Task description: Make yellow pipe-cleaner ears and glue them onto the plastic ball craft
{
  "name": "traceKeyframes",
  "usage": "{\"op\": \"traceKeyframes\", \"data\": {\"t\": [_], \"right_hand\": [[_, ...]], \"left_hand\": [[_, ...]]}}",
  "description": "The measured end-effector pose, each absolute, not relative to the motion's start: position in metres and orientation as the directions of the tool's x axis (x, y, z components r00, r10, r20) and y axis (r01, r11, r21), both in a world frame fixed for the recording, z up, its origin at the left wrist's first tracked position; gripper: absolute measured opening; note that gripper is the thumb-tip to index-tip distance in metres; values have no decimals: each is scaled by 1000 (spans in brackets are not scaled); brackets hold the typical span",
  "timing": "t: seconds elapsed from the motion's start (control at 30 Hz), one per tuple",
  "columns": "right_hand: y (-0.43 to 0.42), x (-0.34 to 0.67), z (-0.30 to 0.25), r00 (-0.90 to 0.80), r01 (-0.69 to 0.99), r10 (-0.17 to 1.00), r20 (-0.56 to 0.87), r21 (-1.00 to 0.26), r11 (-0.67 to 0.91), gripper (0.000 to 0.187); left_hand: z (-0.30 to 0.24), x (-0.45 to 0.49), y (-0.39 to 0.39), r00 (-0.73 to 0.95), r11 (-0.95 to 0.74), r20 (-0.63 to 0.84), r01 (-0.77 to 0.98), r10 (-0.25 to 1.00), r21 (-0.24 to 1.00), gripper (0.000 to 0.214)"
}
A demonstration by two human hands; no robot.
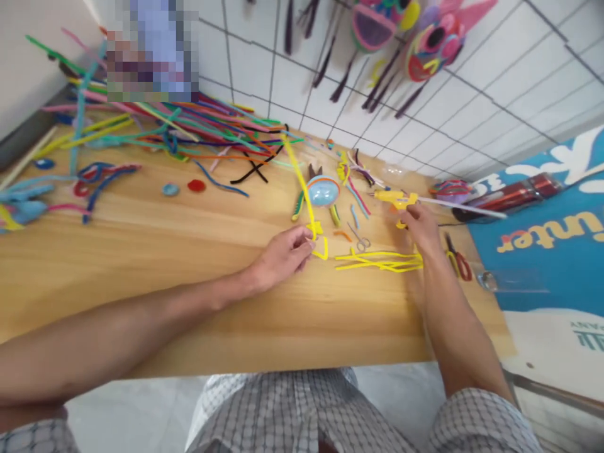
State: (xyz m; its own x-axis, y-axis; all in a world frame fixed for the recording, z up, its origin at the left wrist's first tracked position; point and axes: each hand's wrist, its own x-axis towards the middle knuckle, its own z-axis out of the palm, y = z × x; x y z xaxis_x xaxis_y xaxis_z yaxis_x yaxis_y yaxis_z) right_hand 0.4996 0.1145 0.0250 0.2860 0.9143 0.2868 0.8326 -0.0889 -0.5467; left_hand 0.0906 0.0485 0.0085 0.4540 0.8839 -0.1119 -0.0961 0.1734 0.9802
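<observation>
My left hand [287, 253] pinches a bent yellow pipe cleaner [299, 176], whose long straight part rises away from me while a short folded end sticks out by the fingertips. My right hand [419, 223] is wrapped round the handle of a yellow hot glue gun [395, 200], its nozzle pointing left. Just beyond my left hand lies a pale blue oval piece [323, 191] with an orange rim. Between the hands, several straight yellow pipe cleaners [380, 261] lie in a loose bunch, with small scissors [361, 239] behind them.
A big heap of coloured pipe cleaners [212, 126] spreads along the back left. Red-handled pliers [460, 261] and a dark red cylinder [514, 196] lie at the right. Colourful crafted pieces [434, 47] hang on the white tiled wall. A red disc [196, 185] sits left of centre.
</observation>
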Motion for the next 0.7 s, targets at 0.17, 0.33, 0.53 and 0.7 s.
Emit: {"op": "traceKeyframes", "data": {"t": [0.17, 0.33, 0.53, 0.7], "right_hand": [[104, 474, 46, 337, 764, 887, 316, -643, -61, 22], [87, 437, 59, 278, 655, 899, 338, -752, 80, 23], [54, 382, 60, 225, 702, 938, 262, -711, 30, 35], [29, 355, 48, 205, 785, 947, 248, -619, -7, 30]], "left_hand": [[6, 92, 48, 408, 180, -134, -77, 903, 981, 11], [6, 92, 48, 390, 172, -135, -62, 911, 983, 12], [6, 90, 47, 393, 128, -85, -84, 916, 988, 15], [7, 90, 45, 379, 56, -35, -45, 925, 997, 14]]}}
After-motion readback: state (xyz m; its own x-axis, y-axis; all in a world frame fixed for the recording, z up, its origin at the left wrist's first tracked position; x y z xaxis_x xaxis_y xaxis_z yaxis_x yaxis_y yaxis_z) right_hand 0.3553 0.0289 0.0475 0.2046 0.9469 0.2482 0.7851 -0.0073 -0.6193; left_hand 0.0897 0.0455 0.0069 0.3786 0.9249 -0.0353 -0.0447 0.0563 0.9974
